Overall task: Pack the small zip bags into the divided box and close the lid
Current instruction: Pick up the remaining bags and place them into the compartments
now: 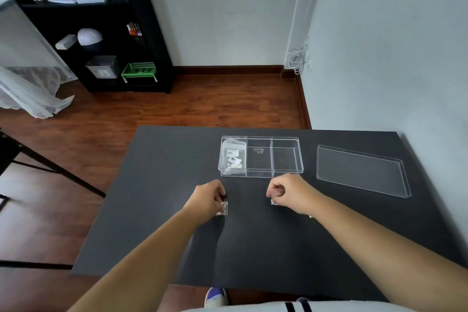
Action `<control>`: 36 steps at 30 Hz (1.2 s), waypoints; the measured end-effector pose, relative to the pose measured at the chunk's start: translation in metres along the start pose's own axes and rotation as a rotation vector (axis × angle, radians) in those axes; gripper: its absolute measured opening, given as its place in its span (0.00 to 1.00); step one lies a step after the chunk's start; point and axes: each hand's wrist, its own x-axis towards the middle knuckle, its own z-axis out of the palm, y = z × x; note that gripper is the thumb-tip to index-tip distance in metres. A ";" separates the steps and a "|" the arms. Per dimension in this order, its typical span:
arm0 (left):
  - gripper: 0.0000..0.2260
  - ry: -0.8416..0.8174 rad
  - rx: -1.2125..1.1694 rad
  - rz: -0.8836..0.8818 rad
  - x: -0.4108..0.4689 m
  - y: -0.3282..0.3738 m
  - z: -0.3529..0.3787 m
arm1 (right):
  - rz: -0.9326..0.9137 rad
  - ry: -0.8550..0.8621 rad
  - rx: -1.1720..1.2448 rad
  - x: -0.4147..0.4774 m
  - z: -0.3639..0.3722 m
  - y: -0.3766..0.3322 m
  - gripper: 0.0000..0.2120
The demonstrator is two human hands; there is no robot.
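Note:
A clear divided box [287, 168] with three compartments stands open on the black table [157, 223]. Its left compartment holds small zip bags [233, 157] with barcode labels; the middle and right compartments look empty. The clear lid [361, 170] lies flat to the right of the box. My left hand [209, 199] is closed on a small zip bag [222, 208] just in front of the box. My right hand [288, 192] pinches another small zip bag [274, 200], mostly hidden by the fingers.
The table's far edge runs just behind the box, and a grey wall stands close on the right. Beyond are a wooden floor and a black shelf unit [101, 25]. A shoe [215, 296] shows under the near edge.

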 end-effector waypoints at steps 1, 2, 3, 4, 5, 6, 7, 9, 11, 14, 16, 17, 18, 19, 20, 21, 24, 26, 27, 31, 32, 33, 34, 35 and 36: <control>0.10 -0.034 -0.009 -0.012 0.000 0.002 -0.003 | 0.001 -0.014 0.024 0.002 -0.004 -0.004 0.05; 0.10 -0.076 -0.005 -0.013 0.001 0.004 -0.007 | -0.003 -0.021 0.037 0.003 -0.008 -0.008 0.02; 0.09 -0.119 0.000 -0.008 0.002 0.006 -0.012 | 0.001 -0.022 0.039 0.005 -0.014 -0.013 0.03; 0.08 -0.154 -0.009 0.002 0.003 0.010 -0.018 | 0.009 -0.016 0.040 0.007 -0.022 -0.018 0.05; 0.08 -0.175 -0.028 0.014 0.004 0.015 -0.026 | 0.016 -0.002 0.037 0.010 -0.030 -0.023 0.06; 0.08 -0.179 -0.046 0.031 0.005 0.021 -0.035 | 0.013 0.016 0.033 0.013 -0.038 -0.027 0.05; 0.09 -0.172 -0.060 0.051 0.006 0.028 -0.044 | 0.004 0.034 0.027 0.016 -0.046 -0.032 0.04; 0.11 -0.138 -0.114 0.076 0.008 0.043 -0.062 | -0.013 0.080 -0.011 0.025 -0.061 -0.039 0.03; 0.11 -0.063 -0.212 0.069 0.010 0.055 -0.077 | -0.013 0.105 -0.104 0.037 -0.072 -0.045 0.04; 0.08 0.087 -0.303 0.052 0.016 0.064 -0.090 | 0.007 0.060 -0.330 0.054 -0.082 -0.055 0.11; 0.03 0.167 -0.307 0.040 0.021 0.065 -0.092 | 0.014 0.049 -0.427 0.064 -0.083 -0.062 0.12; 0.01 0.201 -0.305 0.035 0.023 0.065 -0.092 | 0.013 0.038 -0.455 0.070 -0.083 -0.064 0.10; 0.01 0.229 -0.304 0.037 0.024 0.065 -0.092 | 0.010 0.018 -0.474 0.073 -0.082 -0.067 0.08; 0.01 0.248 -0.303 0.038 0.028 0.063 -0.091 | 0.010 -0.010 -0.484 0.080 -0.079 -0.069 0.07; 0.02 0.262 -0.299 0.037 0.032 0.062 -0.090 | 0.011 -0.038 -0.495 0.086 -0.077 -0.071 0.06; 0.02 0.272 -0.296 0.038 0.031 0.061 -0.087 | 0.012 -0.066 -0.517 0.087 -0.073 -0.072 0.06; 0.02 0.284 -0.302 0.031 0.035 0.057 -0.081 | 0.017 -0.161 -0.595 0.097 -0.062 -0.070 0.05; 0.02 0.284 -0.305 0.026 0.037 0.053 -0.076 | 0.007 -0.206 -0.641 0.100 -0.052 -0.065 0.06; 0.02 0.280 -0.308 0.023 0.038 0.052 -0.074 | -0.004 -0.205 -0.658 0.102 -0.048 -0.061 0.07; 0.02 0.241 -0.324 0.021 0.044 0.056 -0.067 | -0.027 -0.112 -0.583 0.104 -0.046 -0.047 0.13; 0.02 0.227 -0.327 0.028 0.046 0.059 -0.066 | -0.025 -0.086 -0.546 0.103 -0.048 -0.044 0.13; 0.02 0.210 -0.330 0.039 0.048 0.064 -0.065 | -0.024 -0.055 -0.508 0.101 -0.052 -0.041 0.12; 0.02 0.191 -0.329 0.053 0.051 0.069 -0.063 | -0.024 -0.020 -0.468 0.097 -0.055 -0.038 0.11; 0.02 0.172 -0.320 0.069 0.054 0.075 -0.061 | -0.026 0.018 -0.425 0.093 -0.058 -0.035 0.10; 0.02 0.151 -0.302 0.086 0.057 0.082 -0.058 | -0.025 0.052 -0.383 0.088 -0.061 -0.031 0.09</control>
